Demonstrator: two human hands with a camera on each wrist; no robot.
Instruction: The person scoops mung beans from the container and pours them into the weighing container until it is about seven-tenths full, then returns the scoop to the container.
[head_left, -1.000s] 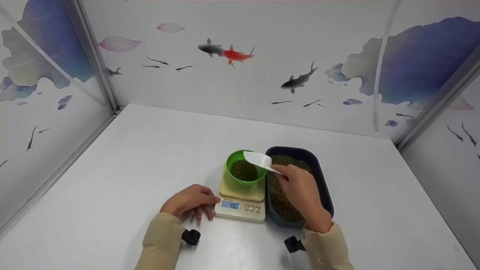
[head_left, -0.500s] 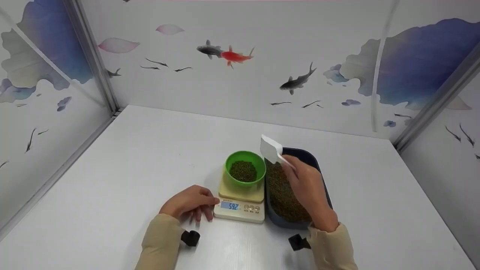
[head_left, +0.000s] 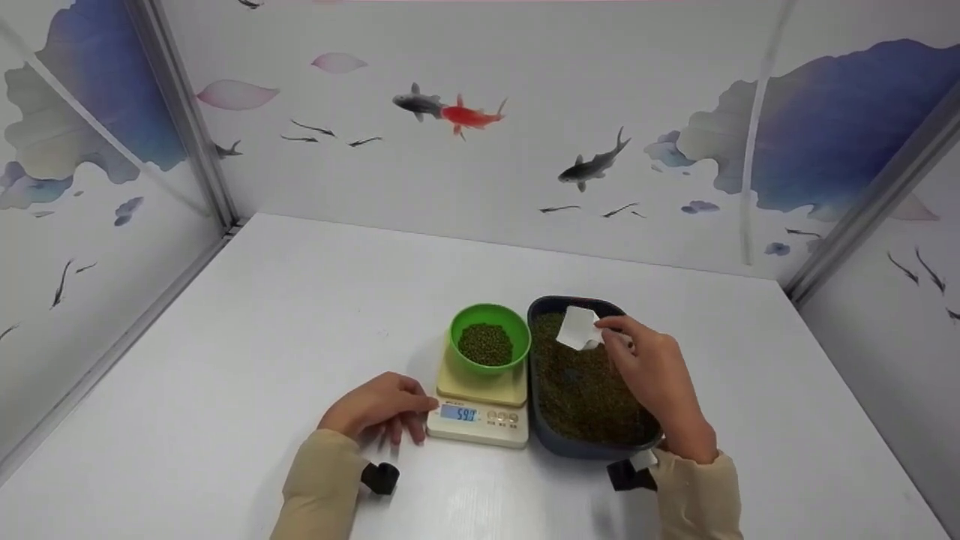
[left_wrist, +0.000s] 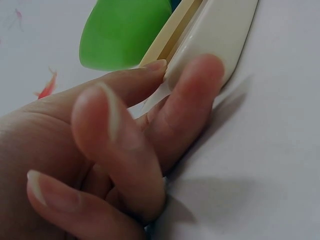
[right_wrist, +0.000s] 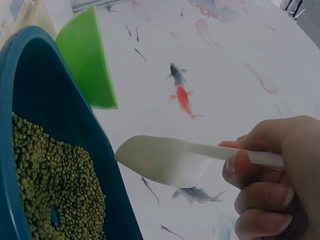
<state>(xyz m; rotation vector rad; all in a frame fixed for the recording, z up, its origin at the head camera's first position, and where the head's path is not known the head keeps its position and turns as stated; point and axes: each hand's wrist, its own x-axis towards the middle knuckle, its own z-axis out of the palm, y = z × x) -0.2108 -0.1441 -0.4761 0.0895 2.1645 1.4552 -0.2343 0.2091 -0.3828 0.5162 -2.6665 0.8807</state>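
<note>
Just 1 view, the head's, shows the scale's (head_left: 480,388) display (head_left: 459,413).

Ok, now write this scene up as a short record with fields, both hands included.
left hand: touches the left edge of the scale
right hand: grips the white scoop above the tub
scale: on the table, display lit, reading starts with 59
bowl: green, upright on the scale, partly filled with beans
tub: dark blue, right of the scale, holding more beans
surroundings: white fish-patterned walls
</note>
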